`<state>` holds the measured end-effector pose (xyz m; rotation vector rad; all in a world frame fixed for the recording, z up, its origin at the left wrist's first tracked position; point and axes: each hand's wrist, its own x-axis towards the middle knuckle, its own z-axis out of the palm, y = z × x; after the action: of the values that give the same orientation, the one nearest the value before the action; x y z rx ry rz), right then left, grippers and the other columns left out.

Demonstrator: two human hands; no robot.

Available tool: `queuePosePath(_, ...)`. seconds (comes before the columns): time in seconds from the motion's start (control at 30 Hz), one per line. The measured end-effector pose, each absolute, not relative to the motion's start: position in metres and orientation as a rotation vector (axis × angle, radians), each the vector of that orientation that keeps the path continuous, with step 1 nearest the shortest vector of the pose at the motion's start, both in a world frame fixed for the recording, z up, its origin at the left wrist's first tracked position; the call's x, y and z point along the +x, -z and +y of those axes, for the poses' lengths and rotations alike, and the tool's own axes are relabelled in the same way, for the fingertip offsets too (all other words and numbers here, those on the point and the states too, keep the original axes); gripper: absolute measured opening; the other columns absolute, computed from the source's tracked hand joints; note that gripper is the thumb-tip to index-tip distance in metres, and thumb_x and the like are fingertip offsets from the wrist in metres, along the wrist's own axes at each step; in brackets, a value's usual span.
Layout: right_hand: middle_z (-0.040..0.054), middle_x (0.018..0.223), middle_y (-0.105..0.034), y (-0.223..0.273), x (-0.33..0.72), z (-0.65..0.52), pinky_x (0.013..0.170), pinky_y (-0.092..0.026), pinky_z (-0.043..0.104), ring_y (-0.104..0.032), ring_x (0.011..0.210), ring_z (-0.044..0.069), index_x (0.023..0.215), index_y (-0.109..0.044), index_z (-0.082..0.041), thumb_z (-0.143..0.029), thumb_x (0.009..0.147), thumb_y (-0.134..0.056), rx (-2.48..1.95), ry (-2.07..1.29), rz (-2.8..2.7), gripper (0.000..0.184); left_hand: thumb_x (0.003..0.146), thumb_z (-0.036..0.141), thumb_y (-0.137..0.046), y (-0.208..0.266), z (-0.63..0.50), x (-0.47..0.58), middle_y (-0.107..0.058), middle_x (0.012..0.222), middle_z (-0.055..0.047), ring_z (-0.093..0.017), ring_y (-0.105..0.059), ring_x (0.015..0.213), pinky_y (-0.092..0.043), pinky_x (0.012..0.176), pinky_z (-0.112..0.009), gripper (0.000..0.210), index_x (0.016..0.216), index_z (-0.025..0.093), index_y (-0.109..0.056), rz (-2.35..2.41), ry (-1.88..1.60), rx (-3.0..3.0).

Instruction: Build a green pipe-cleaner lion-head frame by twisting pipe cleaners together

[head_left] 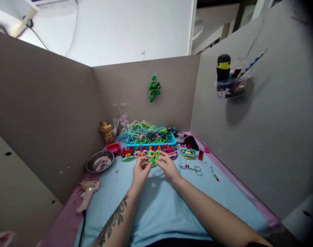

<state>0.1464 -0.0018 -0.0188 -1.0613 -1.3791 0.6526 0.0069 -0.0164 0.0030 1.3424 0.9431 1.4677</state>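
Note:
Between my two hands, above the blue cloth, is a small green piece of looped cord with a bit of red in it. My left hand pinches its left side with the fingertips. On the other side, my right hand pinches the right edge. Just behind the hands lies a row of small colourful craft pieces, partly hidden by the fingers. To the right of my right hand rest metal scissors with a tiny red piece beside the blades.
A blue tray heaped with tangled coloured cords stands at the back. To the left are a metal bowl and a pink corded tool with a green light. Grey panels enclose three sides. A clear bin hangs at right, a green ornament behind.

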Motion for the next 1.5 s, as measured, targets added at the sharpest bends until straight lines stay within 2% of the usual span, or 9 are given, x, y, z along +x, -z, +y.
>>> queuePosePath(0.1,0.0106,0.117,-0.050,0.018,0.144,-0.003,0.097,-0.031,0.042,-0.044,0.116,0.027,0.059,-0.057,-0.018,-0.034,0.072,-0.063,-1.024,-0.701,-1.371,0.022,0.064,0.028,-0.070,-0.003,-0.016,0.006,-0.056,0.058,0.003,-0.009,-0.050,0.051,-0.034,0.049,-0.019,0.027,0.081,0.018,-0.051,0.925,-1.473,1.367)
queuePosePath(0.2,0.0093,0.108,-0.052,0.017,0.141,-0.005,0.094,-0.034,0.042,-0.049,0.108,0.025,0.058,-0.054,-0.018,-0.037,0.073,-0.060,-0.993,-0.768,-1.370,0.026,0.065,0.028,-0.069,-0.001,-0.017,0.006,-0.055,0.059,0.003,-0.008,-0.047,0.049,-0.033,0.047,-0.019,0.025,0.079,0.018,-0.052,0.954,-1.488,1.416)
queuePosePath(0.5,0.0035,0.087,-0.052,0.007,0.138,-0.009,0.087,-0.035,0.034,-0.051,0.090,0.020,0.057,-0.053,-0.018,-0.044,0.070,-0.059,-1.002,-0.857,-1.260,0.030,0.070,0.031,-0.063,0.000,-0.017,0.010,-0.055,0.057,0.004,-0.009,-0.048,0.050,-0.034,0.047,-0.019,0.027,0.091,0.017,-0.053,0.998,-1.463,1.412)
queuePosePath(0.73,0.0030,0.086,-0.054,0.007,0.139,-0.009,0.085,-0.034,0.031,-0.050,0.087,0.019,0.055,-0.055,-0.018,-0.041,0.066,-0.062,-0.967,-0.900,-1.225,0.027,0.070,0.032,-0.062,0.001,-0.014,0.007,-0.062,0.069,-0.002,-0.010,-0.051,0.054,-0.040,0.048,-0.021,0.030,0.093,0.013,-0.059,1.013,-1.395,1.391)
queuePosePath(0.93,0.0033,0.084,-0.053,0.004,0.139,-0.012,0.076,-0.038,0.030,-0.050,0.084,0.019,0.054,-0.054,-0.018,-0.040,0.066,-0.062,-1.015,-0.847,-1.232,0.027,0.065,0.031,-0.067,0.002,-0.012,0.005,-0.059,0.064,0.000,-0.010,-0.051,0.051,-0.040,0.046,-0.020,0.033,0.091,0.014,-0.057,1.001,-1.406,1.344)
queuePosePath(1.13,0.0024,0.078,-0.049,0.002,0.139,-0.013,0.072,-0.038,0.028,-0.048,0.080,0.018,0.053,-0.049,-0.018,-0.044,0.068,-0.058,-1.043,-0.799,-1.269,0.031,0.063,0.030,-0.068,-0.002,-0.014,0.006,-0.060,0.063,0.002,-0.007,-0.049,0.044,-0.034,0.041,-0.018,0.037,0.093,0.016,-0.052,1.016,-1.336,1.279)
queuePosePath(1.27,0.0039,0.085,-0.050,0.003,0.140,-0.012,0.075,-0.038,0.028,-0.049,0.086,0.020,0.056,-0.051,-0.018,-0.045,0.067,-0.059,-1.061,-0.821,-1.278,0.030,0.060,0.029,-0.070,0.002,-0.010,0.006,-0.057,0.058,0.005,-0.006,-0.045,0.040,-0.028,0.037,-0.016,0.041,0.092,0.017,-0.046,1.012,-1.318,1.218)
queuePosePath(1.5,0.0072,0.103,-0.048,0.004,0.144,-0.009,0.090,-0.032,0.032,-0.045,0.102,0.022,0.059,-0.054,-0.018,-0.038,0.068,-0.060,-1.058,-0.847,-1.329,0.022,0.061,0.029,-0.070,0.008,-0.008,0.003,-0.057,0.055,0.007,-0.006,-0.045,0.040,-0.028,0.037,-0.015,0.042,0.092,0.020,-0.043,0.964,-1.306,1.211)
